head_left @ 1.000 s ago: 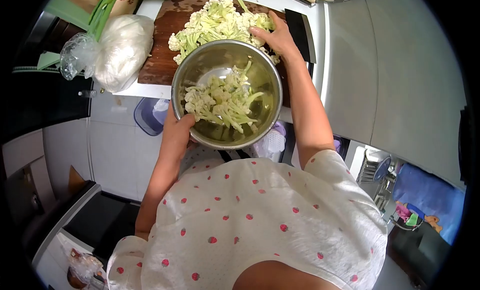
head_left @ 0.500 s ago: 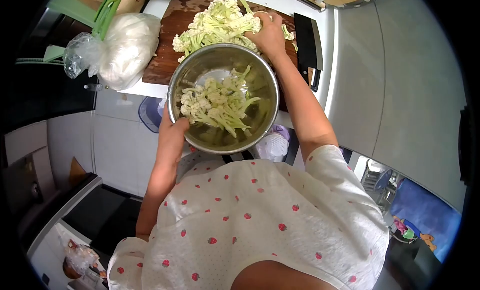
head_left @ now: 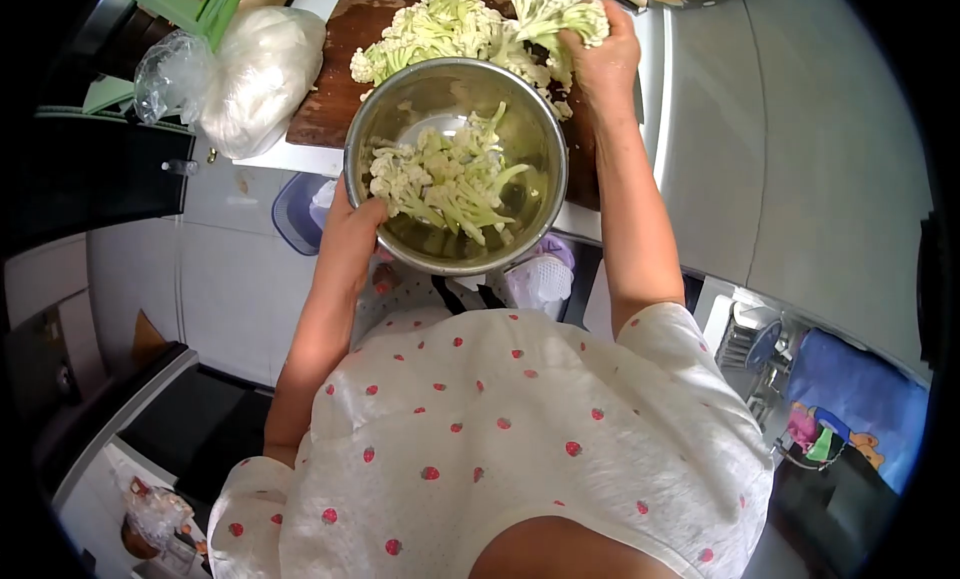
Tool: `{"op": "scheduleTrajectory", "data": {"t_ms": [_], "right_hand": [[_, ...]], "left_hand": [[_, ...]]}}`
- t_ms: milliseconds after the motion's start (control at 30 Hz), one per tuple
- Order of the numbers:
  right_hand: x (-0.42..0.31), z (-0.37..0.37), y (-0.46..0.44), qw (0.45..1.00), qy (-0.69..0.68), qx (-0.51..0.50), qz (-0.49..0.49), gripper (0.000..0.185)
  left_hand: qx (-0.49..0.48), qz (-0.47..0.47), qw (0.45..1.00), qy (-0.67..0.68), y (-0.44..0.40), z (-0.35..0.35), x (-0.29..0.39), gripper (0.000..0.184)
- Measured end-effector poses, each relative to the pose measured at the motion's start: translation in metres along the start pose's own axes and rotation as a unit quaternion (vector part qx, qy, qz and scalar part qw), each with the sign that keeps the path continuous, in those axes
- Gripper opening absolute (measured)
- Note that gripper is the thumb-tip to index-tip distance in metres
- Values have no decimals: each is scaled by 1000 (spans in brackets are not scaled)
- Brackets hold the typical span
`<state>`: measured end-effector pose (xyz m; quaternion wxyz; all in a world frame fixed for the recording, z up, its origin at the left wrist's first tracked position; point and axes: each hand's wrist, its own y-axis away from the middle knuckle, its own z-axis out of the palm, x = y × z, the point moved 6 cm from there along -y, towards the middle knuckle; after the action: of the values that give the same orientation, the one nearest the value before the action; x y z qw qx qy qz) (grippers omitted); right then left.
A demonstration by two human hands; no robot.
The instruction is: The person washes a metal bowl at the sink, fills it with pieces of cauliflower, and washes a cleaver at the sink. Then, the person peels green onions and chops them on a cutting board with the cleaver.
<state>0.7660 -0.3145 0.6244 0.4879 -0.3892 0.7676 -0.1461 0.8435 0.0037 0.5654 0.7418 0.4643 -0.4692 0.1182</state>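
At the upper left of the frame, a filled plastic bag (head_left: 262, 84) sits just beside a wooden cutting board (head_left: 335, 109). Left of centre, the left hand (head_left: 350, 234) grips a metal bowl (head_left: 532, 139) at its lower-left rim, thumb over the edge; the fingers beneath are hidden. The bowl looks rigid and smooth, probably light enough for one hand, though a wet rim could slip; firm pressure between thumb and fingers seems the sound hold.

At the upper centre, a cauliflower pile (head_left: 435, 34) lies on the board. At the centre, cut florets (head_left: 440, 179) rest inside the bowl, mostly towards its left and middle. They should be light, with firm stems and crumbly heads, so the stems are the safer place to take hold.

At the upper right, the right hand (head_left: 608, 64) is closed around a cauliflower clump (head_left: 560, 19), holding it by its right end. Its branching stems look springy, and loose bits could drop under a hard squeeze; a loose, cupping grip should suit it. Whether it is wholly clear of the board, I cannot tell.
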Motion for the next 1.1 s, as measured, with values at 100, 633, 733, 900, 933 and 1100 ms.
{"op": "scheduleTrajectory", "data": {"t_ms": [100, 633, 733, 900, 933, 1100], "right_hand": [[-30, -21, -3, 990, -128, -13, 57, 39], [-76, -19, 47, 944, -63, -272, 176, 41], [-3, 1, 30, 957, 0, -217, 191, 49], [29, 58, 51, 923, 174, -307, 152, 88], [24, 73, 52, 939, 161, -292, 88, 85], [7, 89, 51, 926, 221, -300, 53, 65]], "left_hand": [[-21, -12, 1000, -14, -3, 3, -1, 57], [-52, -8, 998, 29, -7, 2, -11, 60], [-20, 1, 999, 35, 0, -3, -7, 59], [0, 29, 999, 33, 5, -9, -2, 57], [6, 27, 999, 38, 6, -10, -3, 57], [22, 26, 997, 68, 3, -14, -5, 58]]}}
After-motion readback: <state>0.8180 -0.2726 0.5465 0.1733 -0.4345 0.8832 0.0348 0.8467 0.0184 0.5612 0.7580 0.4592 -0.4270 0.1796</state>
